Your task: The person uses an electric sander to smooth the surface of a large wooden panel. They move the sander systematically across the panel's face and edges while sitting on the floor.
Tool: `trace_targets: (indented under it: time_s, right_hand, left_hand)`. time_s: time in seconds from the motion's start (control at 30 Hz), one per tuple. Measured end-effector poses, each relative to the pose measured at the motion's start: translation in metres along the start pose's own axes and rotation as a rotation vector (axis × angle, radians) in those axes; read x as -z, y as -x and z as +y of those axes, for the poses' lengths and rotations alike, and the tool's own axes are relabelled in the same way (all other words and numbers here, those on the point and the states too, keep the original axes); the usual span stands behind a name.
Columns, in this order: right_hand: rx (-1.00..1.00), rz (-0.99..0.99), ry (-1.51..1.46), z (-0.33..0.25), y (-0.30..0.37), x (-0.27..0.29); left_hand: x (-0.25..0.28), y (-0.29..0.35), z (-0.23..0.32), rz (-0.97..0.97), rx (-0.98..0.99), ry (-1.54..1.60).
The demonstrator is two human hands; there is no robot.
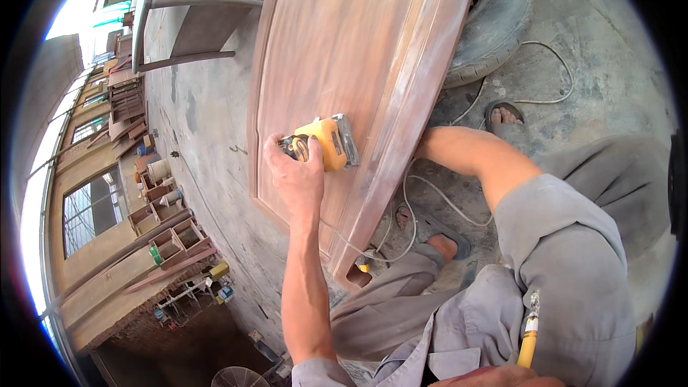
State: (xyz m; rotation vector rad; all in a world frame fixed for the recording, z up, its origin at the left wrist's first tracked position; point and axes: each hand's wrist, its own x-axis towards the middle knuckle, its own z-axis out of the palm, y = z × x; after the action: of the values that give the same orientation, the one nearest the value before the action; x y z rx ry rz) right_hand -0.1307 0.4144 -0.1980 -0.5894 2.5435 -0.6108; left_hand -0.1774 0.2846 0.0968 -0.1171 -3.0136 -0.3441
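Observation:
My left hand (297, 172) is closed around the rear end of a yellow power sander (324, 140). The sander sits over a long reddish-brown wooden panel (344, 64), its grey pad end turned to the right. Moulded strips run along the panel's right edge, where the wood looks pale and dusty. My right forearm (473, 154) reaches to that right edge and passes behind it, so the panel hides my right hand. A pale cord (401, 254) loops from below the panel's right side across the floor.
A large tyre (494, 21) lies beside the panel's upper right. My sandalled feet (437, 233) are on the grey concrete. A chair-like wooden frame (204, 14) stands upper left. Wooden drawers and boxes (175, 244) line the left. A fan (239, 378) shows at the bottom.

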Motion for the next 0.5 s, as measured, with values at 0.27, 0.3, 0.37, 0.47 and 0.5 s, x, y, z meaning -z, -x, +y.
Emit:
trace_targets:
  time_s: [0.27, 0.3, 0.37, 0.47, 0.5]
  right_hand:
    - [0.352, -0.189, -0.051, -0.006, 0.102, 0.092]
    - [0.414, -0.171, -0.075, -0.012, 0.115, 0.101]
    - [0.641, -0.187, -0.019, -0.014, 0.132, 0.111]
    - [0.789, -0.176, -0.050, -0.006, 0.167, 0.124]
    - [0.775, -0.170, -0.072, -0.004, 0.185, 0.141]
  left_hand:
    - [0.004, 0.006, -0.026, 0.047, 0.087, 0.009]
    - [0.005, 0.008, -0.027, 0.037, 0.110, -0.016]
    - [-0.001, 0.008, -0.036, 0.060, 0.086, -0.007]
    - [-0.003, 0.013, -0.038, 0.045, 0.104, -0.030]
    - [-0.001, 0.014, -0.037, 0.037, 0.123, -0.040]
